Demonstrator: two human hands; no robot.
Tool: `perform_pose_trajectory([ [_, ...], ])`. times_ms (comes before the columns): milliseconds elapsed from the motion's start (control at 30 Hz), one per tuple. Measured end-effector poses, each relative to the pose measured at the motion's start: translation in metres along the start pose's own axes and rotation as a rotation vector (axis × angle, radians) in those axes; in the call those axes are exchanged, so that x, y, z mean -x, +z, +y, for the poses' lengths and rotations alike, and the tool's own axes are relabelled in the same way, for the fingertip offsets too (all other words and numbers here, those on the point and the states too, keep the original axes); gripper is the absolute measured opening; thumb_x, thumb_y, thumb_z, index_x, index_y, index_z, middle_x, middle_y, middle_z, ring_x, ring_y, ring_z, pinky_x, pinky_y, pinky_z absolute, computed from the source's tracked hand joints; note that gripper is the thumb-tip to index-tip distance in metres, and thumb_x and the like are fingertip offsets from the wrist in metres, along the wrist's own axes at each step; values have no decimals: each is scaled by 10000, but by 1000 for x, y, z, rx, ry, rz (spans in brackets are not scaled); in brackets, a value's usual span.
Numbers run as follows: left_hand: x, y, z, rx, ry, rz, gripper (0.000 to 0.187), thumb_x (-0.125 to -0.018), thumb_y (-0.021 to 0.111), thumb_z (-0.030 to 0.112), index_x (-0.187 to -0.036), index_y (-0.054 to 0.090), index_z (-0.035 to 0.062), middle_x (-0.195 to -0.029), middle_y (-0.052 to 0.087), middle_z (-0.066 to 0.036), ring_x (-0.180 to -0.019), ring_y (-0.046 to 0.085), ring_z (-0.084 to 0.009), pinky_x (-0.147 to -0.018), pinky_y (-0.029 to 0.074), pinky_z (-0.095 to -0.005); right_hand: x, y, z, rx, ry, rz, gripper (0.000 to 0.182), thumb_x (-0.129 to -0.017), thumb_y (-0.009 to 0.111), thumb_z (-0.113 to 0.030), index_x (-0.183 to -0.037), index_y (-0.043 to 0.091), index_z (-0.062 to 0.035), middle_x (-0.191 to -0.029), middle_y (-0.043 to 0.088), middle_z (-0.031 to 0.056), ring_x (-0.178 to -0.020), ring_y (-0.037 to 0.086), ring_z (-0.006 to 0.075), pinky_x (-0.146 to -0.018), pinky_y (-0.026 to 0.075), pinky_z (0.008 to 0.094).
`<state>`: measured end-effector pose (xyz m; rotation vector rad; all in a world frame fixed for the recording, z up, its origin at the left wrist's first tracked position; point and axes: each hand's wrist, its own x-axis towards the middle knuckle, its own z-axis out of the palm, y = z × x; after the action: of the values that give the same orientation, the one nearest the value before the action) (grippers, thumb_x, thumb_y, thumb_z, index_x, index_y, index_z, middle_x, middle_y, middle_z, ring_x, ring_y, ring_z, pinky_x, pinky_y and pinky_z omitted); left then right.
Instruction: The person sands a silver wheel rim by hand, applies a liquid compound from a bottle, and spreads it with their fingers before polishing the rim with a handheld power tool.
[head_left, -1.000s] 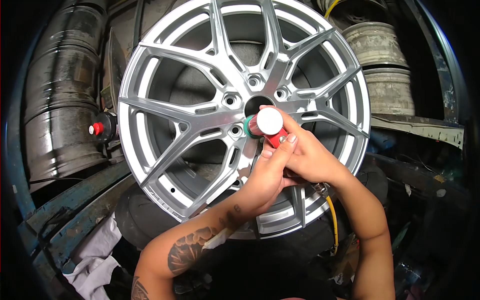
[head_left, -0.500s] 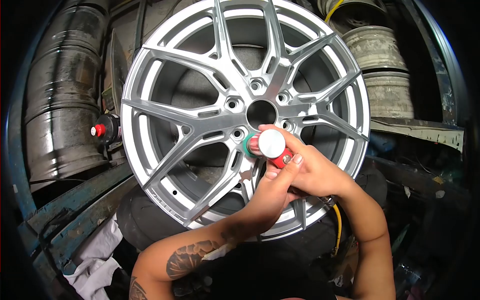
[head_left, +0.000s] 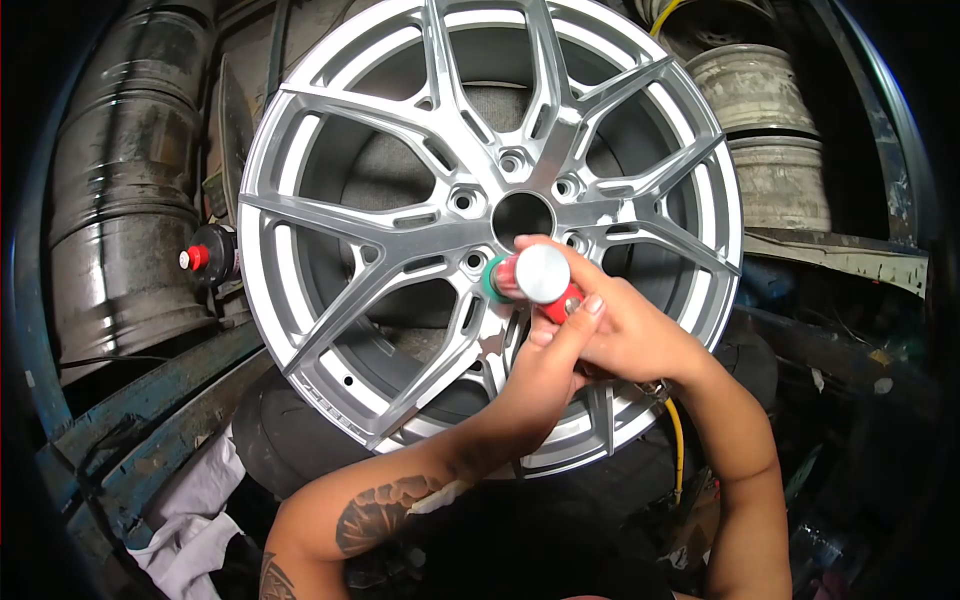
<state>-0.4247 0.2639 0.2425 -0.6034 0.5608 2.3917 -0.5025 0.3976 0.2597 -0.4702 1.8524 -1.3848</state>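
Note:
Both hands grip a small red air sander (head_left: 543, 276) with a round silver head and a green pad (head_left: 493, 280). The pad meets a spoke beside a lug hole, just below the centre bore of a silver alloy wheel (head_left: 375, 236). My right hand (head_left: 640, 325) wraps the tool from the right, with its forefinger stretched along the head. From below left, my left hand (head_left: 548, 365) closes round the body, its thumb on top. Their grip hides much of the sander's handle. A yellow air hose (head_left: 677, 450) hangs below the right wrist.
The wheel rests on a black tyre (head_left: 290, 425). Dark barrel-like rims (head_left: 130, 270) stack at the left, beside a black bottle with a red cap (head_left: 195, 258). Dusty rims (head_left: 775, 185) stand on a rack at the right. A white cloth (head_left: 190, 510) lies lower left.
The hands and sander have shifted very slightly upward in the view. The pad stays at the same spoke, and both hands keep their grip.

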Motion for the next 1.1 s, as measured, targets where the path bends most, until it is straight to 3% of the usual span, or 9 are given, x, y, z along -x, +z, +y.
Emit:
perform_pose_trajectory([
  [233, -13, -4, 11, -38, -19, 28, 467, -1115, 492, 380, -1427, 468, 34, -1349, 601, -145, -1245, 628, -238, -1056, 521, -460, -9, -2, -4, -120, 183, 87, 771, -963, 705, -77, -1637, 331, -102, -1421, 585, 92, -1213, 563, 143, -1078, 433, 305],
  [300, -13, -4, 10, -66, -22, 21, 462, -1112, 502, 368, -1431, 465, 37, -1351, 601, -140, -1245, 624, -235, -1046, 523, -462, -9, 1, -8, -117, 199, 126, 776, -958, 707, -74, -1637, 334, -111, -1421, 587, 92, -1216, 562, 148, -1080, 432, 307],
  [400, -7, 1, 7, -65, -28, 21, 451, -1108, 514, 349, -1432, 465, 39, -1349, 601, -134, -1235, 625, -229, -1039, 525, -458, -3, 1, -3, 13, 110, 114, 798, -951, 730, -125, -1638, 325, -136, -1260, 691, 157, -1137, 665, 210, -1001, 510, 343],
  [633, 10, 2, -8, 14, -61, 8, 454, -1090, 559, 291, -1445, 446, 32, -1358, 588, -136, -1257, 611, -225, -1060, 521, -453, 8, 0, -28, -36, 224, -84, 748, -961, 719, -147, -1619, 362, -152, -1208, 709, 145, -1096, 685, 221, -987, 516, 352],
  [733, 11, 2, -7, 42, -26, -4, 474, -1089, 561, 297, -1458, 435, 27, -1378, 577, -145, -1272, 606, -232, -1077, 511, -450, 6, 3, -23, 85, 124, -16, 757, -961, 729, -167, -1620, 356, -153, -1188, 722, 161, -1078, 705, 247, -979, 520, 359],
  [867, -6, -4, 2, -37, -13, -44, 493, -1091, 557, 316, -1463, 431, 17, -1387, 572, -150, -1277, 604, -236, -1088, 503, -443, 1, 2, -8, 66, 89, 107, 779, -964, 723, -157, -1634, 327, -122, -1291, 700, 196, -1179, 685, 248, -1009, 508, 357],
  [967, -7, -4, 1, -95, -16, -56, 480, -1090, 561, 347, -1424, 459, 18, -1329, 603, -129, -1238, 615, -211, -1044, 514, -417, 4, 2, -15, -54, 192, 105, 747, -949, 719, -130, -1612, 377, -97, -1370, 615, 100, -1250, 560, 171, -1112, 409, 333],
  [1067, -1, -3, -6, -87, 6, -36, 424, -1086, 574, 332, -1376, 485, 36, -1265, 624, -107, -1212, 617, -192, -1018, 517, -406, 7, 3, -16, 11, 82, 84, 735, -955, 681, -106, -1617, 362, -80, -1309, 620, 94, -1176, 573, 161, -1074, 439, 332],
  [1100, 2, -1, -8, -77, 14, -23, 400, -1084, 579, 320, -1360, 493, 43, -1247, 627, -100, -1207, 616, -187, -1016, 514, -405, 8, 4, -18, -60, 143, 49, 734, -953, 665, -98, -1619, 356, -76, -1274, 622, 86, -1146, 574, 155, -1058, 446, 330],
])
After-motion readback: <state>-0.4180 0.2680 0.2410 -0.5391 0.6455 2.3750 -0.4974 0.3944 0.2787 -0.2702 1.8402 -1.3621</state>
